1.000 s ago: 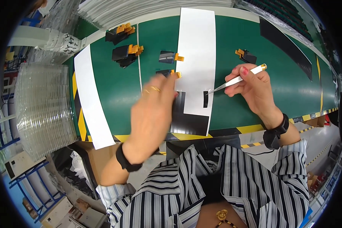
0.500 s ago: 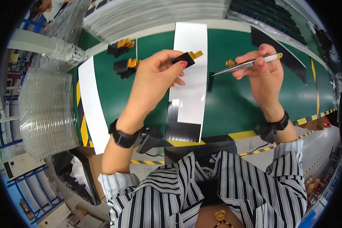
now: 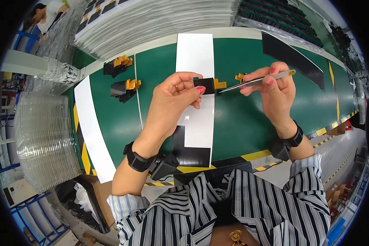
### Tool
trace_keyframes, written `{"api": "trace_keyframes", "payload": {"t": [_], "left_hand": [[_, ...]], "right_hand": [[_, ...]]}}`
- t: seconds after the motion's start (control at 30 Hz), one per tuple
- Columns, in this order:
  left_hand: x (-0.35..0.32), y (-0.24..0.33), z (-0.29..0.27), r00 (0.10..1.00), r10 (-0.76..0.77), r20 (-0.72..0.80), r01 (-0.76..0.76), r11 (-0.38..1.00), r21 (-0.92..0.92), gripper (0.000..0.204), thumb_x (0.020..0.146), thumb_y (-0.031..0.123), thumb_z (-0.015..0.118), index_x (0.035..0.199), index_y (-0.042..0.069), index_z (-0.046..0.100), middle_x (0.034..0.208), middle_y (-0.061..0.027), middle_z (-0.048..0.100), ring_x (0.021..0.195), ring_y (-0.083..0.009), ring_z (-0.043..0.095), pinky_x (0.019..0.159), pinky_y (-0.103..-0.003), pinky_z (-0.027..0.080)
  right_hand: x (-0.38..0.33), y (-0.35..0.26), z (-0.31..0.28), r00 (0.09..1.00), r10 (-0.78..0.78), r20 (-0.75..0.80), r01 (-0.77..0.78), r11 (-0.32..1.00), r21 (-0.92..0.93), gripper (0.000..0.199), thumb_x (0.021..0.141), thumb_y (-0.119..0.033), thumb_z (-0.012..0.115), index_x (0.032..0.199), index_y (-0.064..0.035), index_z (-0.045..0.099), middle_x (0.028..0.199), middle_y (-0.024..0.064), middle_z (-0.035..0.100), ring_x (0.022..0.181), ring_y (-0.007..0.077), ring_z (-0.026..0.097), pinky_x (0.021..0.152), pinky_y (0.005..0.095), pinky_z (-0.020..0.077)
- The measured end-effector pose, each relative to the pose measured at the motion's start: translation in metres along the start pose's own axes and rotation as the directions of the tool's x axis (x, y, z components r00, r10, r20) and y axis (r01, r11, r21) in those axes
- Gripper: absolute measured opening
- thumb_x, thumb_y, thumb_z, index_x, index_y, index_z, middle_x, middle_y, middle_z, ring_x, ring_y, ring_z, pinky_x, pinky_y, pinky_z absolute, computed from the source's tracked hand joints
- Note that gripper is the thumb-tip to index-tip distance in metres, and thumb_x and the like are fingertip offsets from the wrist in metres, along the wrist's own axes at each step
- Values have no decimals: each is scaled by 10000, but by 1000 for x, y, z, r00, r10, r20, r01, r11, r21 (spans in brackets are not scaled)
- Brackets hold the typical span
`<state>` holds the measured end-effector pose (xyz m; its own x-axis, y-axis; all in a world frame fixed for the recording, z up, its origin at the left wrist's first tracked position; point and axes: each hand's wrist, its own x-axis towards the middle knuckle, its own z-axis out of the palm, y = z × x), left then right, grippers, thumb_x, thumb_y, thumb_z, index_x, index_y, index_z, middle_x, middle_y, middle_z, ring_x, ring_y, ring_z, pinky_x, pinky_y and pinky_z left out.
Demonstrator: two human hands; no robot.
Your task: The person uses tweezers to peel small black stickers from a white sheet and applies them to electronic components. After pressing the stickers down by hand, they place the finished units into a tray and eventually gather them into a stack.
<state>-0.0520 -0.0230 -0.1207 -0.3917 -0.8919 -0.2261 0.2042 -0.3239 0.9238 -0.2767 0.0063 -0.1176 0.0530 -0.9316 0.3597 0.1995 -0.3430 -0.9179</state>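
My left hand (image 3: 170,98) pinches a small flat black panel (image 3: 203,86), like a small display module, between thumb and fingertips. An orange flex-cable tail (image 3: 220,84) sticks out from its right side. In my right hand (image 3: 279,96) is a pair of metal tweezers (image 3: 235,87), slanting left. Their tips come close beside the panel's right edge, below the orange tail. A small dark bit shows at the tips; whether they grip it I cannot tell. Both hands are over a white sheet (image 3: 194,53) and the green work surface (image 3: 242,123).
Several black panels with orange tails (image 3: 127,87) lie in two groups at the left. Another orange-tailed piece (image 3: 239,77) is behind my right fingers. A white strip (image 3: 92,127), a black sheet (image 3: 291,57) and stacked clear trays (image 3: 160,24) surround the area. Another person (image 3: 49,16) is at far left.
The panel has turned level, its orange tail now pointing right. The tweezers' tips have come over to its edge. A dark strip at the tips before no longer shows there. The view has shifted slightly.
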Motion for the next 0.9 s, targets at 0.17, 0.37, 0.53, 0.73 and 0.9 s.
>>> {"api": "trace_keyframes", "payload": {"t": [0.17,0.37,0.53,0.73,0.9], "left_hand": [[-2,0,2,999,-11,36,11,1000,-17,210,794,-13,598,1003,-13,572,748,-28,579,616,-81,534,578,-207,444],[-4,1,4,998,-41,39,41,999,8,222,813,-26,570,1034,-9,567,723,-13,527,637,-96,523,573,-223,432],[-5,0,3,997,-57,53,56,998,17,219,810,-20,581,1028,-9,568,713,-14,528,627,-96,522,570,-221,432],[-4,-1,3,996,-61,59,60,998,19,216,808,-16,589,1023,-9,568,704,-11,528,615,-95,520,565,-222,431],[-3,-3,1,995,-64,76,62,998,27,218,808,-14,589,1025,-8,566,710,-12,532,610,-93,524,560,-219,433]], "right_hand": [[2,3,-1,1000,12,-25,-12,1000,8,179,919,-185,473,984,-65,356,922,260,587,692,306,642,628,346,549],[2,8,-3,1000,4,-28,-2,998,55,133,932,-123,438,994,-46,349,922,280,583,730,314,648,630,347,556],[3,8,-3,999,4,-37,-2,999,48,132,932,-128,438,988,-46,350,927,278,582,731,310,649,636,344,555],[4,9,-4,1000,4,-31,-2,999,51,131,931,-127,440,984,-47,350,932,277,580,733,308,650,643,341,555],[3,9,-5,999,23,-36,-23,1000,13,167,933,-181,443,1011,-61,358,953,247,581,717,289,644,639,340,545]]}}
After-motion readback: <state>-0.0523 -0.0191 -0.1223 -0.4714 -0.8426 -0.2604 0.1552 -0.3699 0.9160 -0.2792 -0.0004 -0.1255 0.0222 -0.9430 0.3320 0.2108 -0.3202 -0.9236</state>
